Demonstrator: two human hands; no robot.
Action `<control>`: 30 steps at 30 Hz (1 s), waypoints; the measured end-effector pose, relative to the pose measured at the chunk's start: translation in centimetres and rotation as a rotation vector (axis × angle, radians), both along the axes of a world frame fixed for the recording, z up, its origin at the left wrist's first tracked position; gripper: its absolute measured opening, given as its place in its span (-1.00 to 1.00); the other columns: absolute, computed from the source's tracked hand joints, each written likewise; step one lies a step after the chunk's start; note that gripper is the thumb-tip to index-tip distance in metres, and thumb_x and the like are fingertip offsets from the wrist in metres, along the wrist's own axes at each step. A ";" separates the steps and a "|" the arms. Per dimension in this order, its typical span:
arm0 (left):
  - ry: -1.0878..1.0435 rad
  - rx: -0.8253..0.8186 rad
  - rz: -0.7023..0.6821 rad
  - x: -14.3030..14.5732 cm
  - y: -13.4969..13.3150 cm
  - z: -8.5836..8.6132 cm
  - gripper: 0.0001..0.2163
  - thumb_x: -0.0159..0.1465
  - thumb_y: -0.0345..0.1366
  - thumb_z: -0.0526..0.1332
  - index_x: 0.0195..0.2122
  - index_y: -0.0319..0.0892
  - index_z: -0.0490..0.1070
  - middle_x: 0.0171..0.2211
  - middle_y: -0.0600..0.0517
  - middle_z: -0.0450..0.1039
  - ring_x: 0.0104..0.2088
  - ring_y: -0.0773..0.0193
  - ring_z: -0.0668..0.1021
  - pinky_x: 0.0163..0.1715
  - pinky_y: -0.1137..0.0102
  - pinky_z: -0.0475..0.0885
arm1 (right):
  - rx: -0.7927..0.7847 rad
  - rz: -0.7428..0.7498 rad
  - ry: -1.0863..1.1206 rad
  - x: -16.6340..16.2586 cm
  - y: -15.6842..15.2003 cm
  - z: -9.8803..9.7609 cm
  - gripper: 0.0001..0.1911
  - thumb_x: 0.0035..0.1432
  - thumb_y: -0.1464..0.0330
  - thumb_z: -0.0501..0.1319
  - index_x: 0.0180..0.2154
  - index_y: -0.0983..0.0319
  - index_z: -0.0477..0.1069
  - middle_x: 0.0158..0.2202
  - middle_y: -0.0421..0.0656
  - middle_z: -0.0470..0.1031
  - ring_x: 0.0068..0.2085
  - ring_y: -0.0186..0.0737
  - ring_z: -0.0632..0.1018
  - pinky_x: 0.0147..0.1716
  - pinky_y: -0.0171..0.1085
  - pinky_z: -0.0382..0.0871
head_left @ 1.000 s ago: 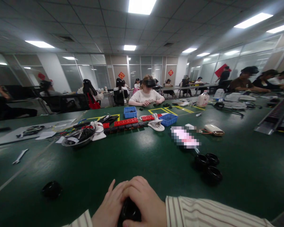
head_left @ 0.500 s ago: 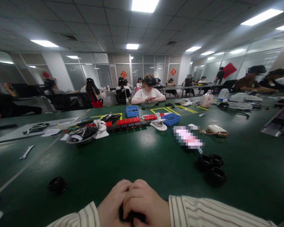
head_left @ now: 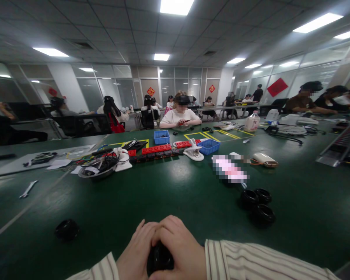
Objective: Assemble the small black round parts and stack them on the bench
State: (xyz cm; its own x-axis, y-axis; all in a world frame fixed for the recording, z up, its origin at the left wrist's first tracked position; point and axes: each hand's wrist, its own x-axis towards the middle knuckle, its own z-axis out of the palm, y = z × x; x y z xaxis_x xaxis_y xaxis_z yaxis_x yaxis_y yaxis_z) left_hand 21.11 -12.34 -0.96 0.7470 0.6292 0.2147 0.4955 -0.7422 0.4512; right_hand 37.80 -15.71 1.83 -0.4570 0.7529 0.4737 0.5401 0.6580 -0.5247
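Note:
A glossy black rounded part point(head_left: 160, 258) sits between my two hands at the bottom centre, partly hidden by the fingers. My left hand point(head_left: 138, 247) presses against its left and far side. Curled over its top and right side is my right hand point(head_left: 181, 247), with the thumb low in front. To the left lies a single black ring-shaped part point(head_left: 67, 229). On the right, three similar hollow black rings point(head_left: 262, 214) are grouped on the green table point(head_left: 119, 202).
A wrench point(head_left: 28, 189) lies at the left. Farther back are a bowl of cables point(head_left: 97, 171), a red and black power strip point(head_left: 156, 151), a white clamp point(head_left: 194, 151) and blue bins point(head_left: 209, 146). A beige power bank point(head_left: 265, 160) is at right. A person point(head_left: 180, 114) sits opposite.
My hands have shifted around the black part, and more of its glossy surface now shows between them. The whole view has moved slightly.

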 end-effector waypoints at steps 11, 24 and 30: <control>-0.090 -0.171 -0.219 0.5 0.7 2.4 -0.65 -0.05 -0.27 0.25 -0.19 -0.15 0.37 -0.22 -0.02 0.35 -0.17 0.11 0.39 -0.09 0.27 0.34 | 0.254 0.302 -0.059 0.0 0.9 -1.5 -0.85 -0.02 0.34 0.24 -0.36 0.19 0.30 -0.30 -0.29 0.47 -0.17 -0.35 0.39 -0.08 -0.33 0.19; -0.038 -0.037 -0.141 -0.3 0.5 0.9 -0.31 -0.05 0.05 0.29 0.06 -0.13 0.14 0.02 -0.12 0.29 0.02 -0.02 0.35 0.13 0.00 0.00 | 0.365 0.251 0.133 0.0 1.0 -1.7 -0.61 0.24 0.14 -0.15 -0.28 0.24 0.30 -0.27 -0.16 0.42 -0.15 -0.31 0.37 -0.10 -0.29 0.20; 0.000 0.049 0.036 -0.2 -0.6 -0.5 -0.52 0.05 -0.17 0.22 0.00 -0.15 0.19 -0.03 -0.13 0.30 -0.02 -0.01 0.35 0.08 -0.10 -0.01 | 0.227 -0.004 0.009 -0.4 0.6 -2.4 -0.51 -0.03 -0.10 0.06 -0.38 0.22 0.25 -0.39 -0.18 0.37 -0.35 -0.28 0.35 -0.32 -0.27 0.20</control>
